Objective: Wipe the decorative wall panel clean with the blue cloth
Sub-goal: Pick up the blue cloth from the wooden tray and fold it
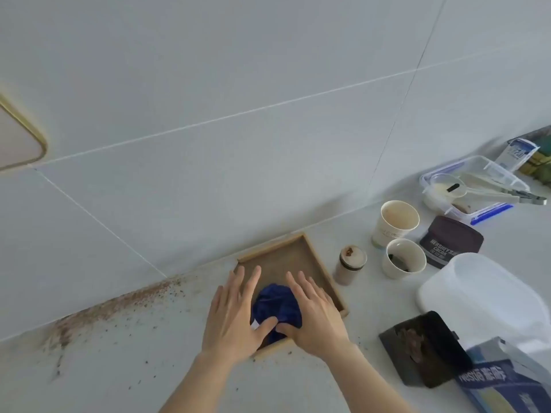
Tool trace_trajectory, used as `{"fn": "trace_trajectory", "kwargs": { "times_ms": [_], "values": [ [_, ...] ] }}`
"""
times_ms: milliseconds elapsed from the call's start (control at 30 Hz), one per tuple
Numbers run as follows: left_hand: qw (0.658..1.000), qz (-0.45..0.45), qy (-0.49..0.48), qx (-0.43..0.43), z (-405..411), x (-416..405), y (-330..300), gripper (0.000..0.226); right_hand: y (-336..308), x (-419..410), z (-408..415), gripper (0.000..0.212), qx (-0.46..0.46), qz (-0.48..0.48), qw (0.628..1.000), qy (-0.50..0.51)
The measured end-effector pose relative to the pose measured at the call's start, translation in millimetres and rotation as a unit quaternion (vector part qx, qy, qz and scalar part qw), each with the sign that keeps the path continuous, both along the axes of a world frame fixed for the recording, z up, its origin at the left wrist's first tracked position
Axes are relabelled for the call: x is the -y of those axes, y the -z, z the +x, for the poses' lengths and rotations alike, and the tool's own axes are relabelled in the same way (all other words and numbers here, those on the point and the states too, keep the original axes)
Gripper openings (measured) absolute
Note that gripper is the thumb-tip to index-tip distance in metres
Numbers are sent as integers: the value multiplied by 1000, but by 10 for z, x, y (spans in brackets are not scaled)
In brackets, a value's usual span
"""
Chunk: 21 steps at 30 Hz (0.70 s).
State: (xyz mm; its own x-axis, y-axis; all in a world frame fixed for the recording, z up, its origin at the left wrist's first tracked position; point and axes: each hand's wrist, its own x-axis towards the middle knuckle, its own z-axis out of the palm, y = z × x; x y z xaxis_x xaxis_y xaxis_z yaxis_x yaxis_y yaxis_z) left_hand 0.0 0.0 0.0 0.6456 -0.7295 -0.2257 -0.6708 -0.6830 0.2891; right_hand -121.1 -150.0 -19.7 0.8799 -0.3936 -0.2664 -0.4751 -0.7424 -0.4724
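Note:
A crumpled blue cloth (275,302) lies in a shallow wooden tray (269,246) on the white counter, against the tiled wall. My left hand (235,317) rests flat on the cloth's left side with fingers spread and its thumb on the fabric. My right hand (316,317) lies flat on the cloth's right side, fingers apart, and covers that edge. Neither hand is closed around the cloth. The decorative wall panel (15,141), beige with a gold rim, shows only as a corner at the far left of the wall.
Brown powder (119,302) is spilled along the wall's base at left. Right of the tray stand a small jar (350,263), two paper cups (398,222), a cocoa tin (450,245), a plastic box with tongs (471,189), a white tub (483,293) and a blue carton (507,380).

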Motion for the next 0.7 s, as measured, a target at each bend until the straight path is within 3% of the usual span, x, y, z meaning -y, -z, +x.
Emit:
{"fn": "trace_trajectory", "kwargs": {
  "times_ms": [233,467,700],
  "values": [
    [999,48,-9,-3,-143,87,172,76,144,12,-29,69,-17,-18,1000,8],
    [999,25,-32,20,-162,205,71,29,119,84,-59,49,-8,-4,999,50],
    [998,-11,-43,40,-15,132,-328,22,-197,145,-47,39,20,-39,998,43]
  ]
}}
